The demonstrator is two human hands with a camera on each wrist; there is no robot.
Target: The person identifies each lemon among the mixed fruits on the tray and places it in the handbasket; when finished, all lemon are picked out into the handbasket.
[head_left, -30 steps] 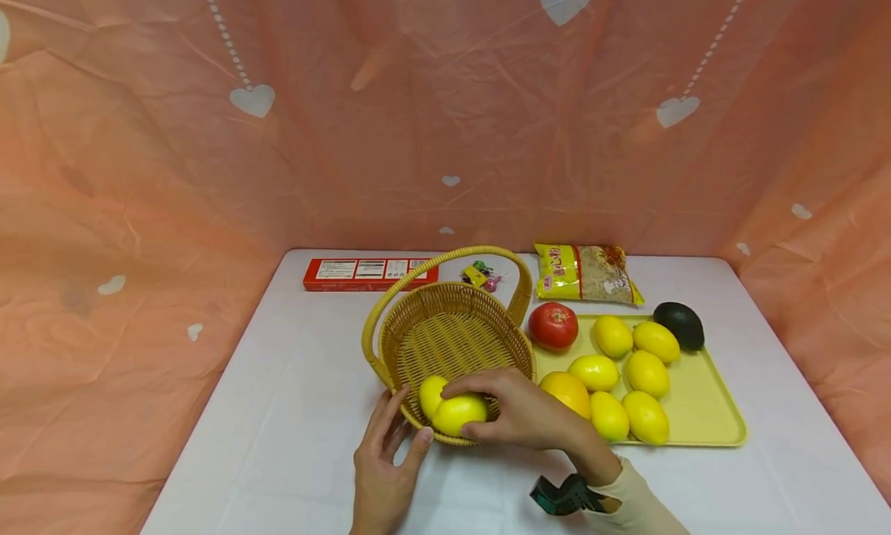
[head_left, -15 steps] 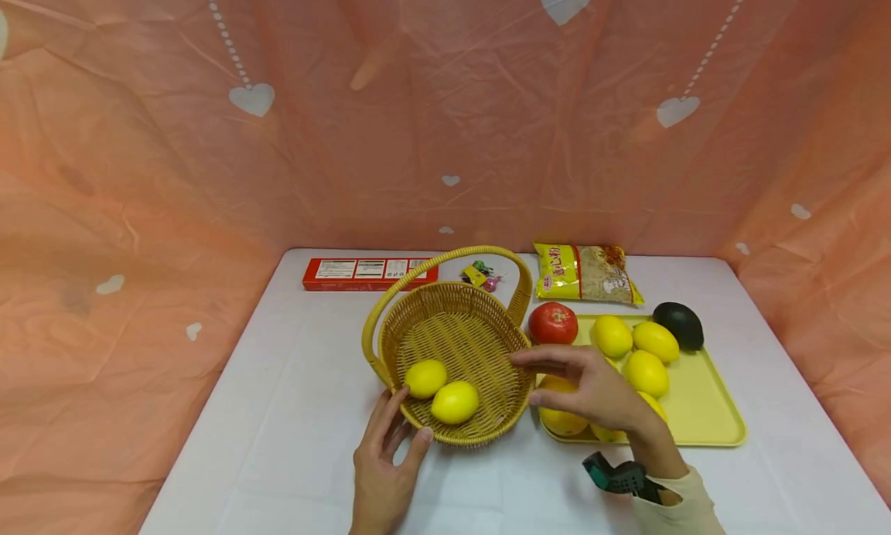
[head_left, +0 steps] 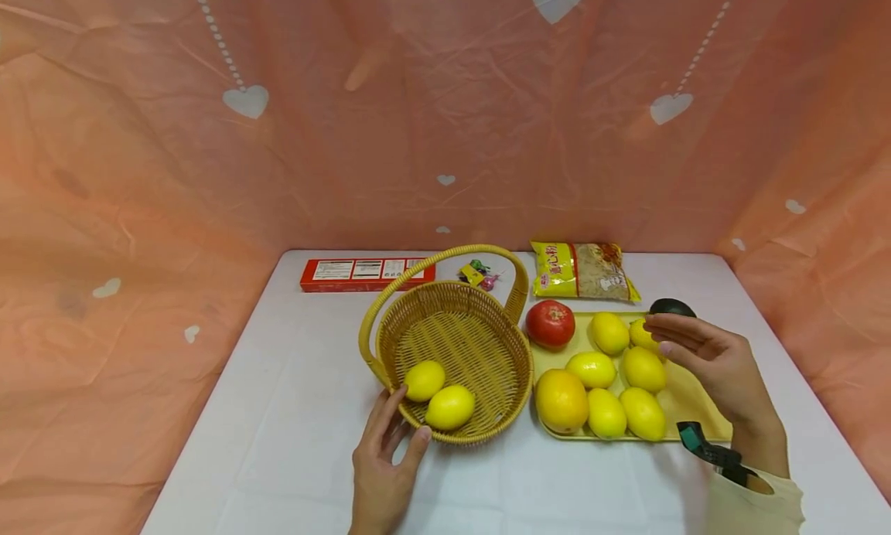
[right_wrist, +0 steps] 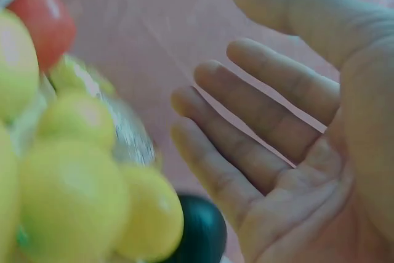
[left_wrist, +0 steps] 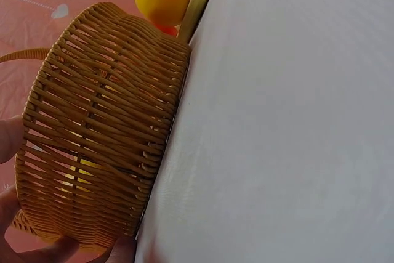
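A woven wicker basket (head_left: 480,349) with a tall handle stands mid-table, holding two lemons (head_left: 450,407). My left hand (head_left: 386,461) holds its near-left rim, with the thumb at the front edge and the fingers along the outer wall; the left wrist view shows that wall (left_wrist: 104,127) close up. Over the right part of a yellow tray (head_left: 685,396) hovers my right hand (head_left: 720,365), palm turned inward, fingers spread and holding nothing. It is nearest the lemon (head_left: 643,335) at the tray's back and a dark avocado (head_left: 670,308), and partly covers both.
On the tray lie several more lemons (head_left: 643,414) and an orange (head_left: 561,400). A red pomegranate (head_left: 550,324) sits at its back left corner. Behind are a yellow food bag (head_left: 585,270), small wrapped items (head_left: 479,274) and a red box (head_left: 348,274).
My right hand has let go of a lemon in the basket and moved right, over the tray. The two lemons settled slightly apart. My left hand stays at the rim.
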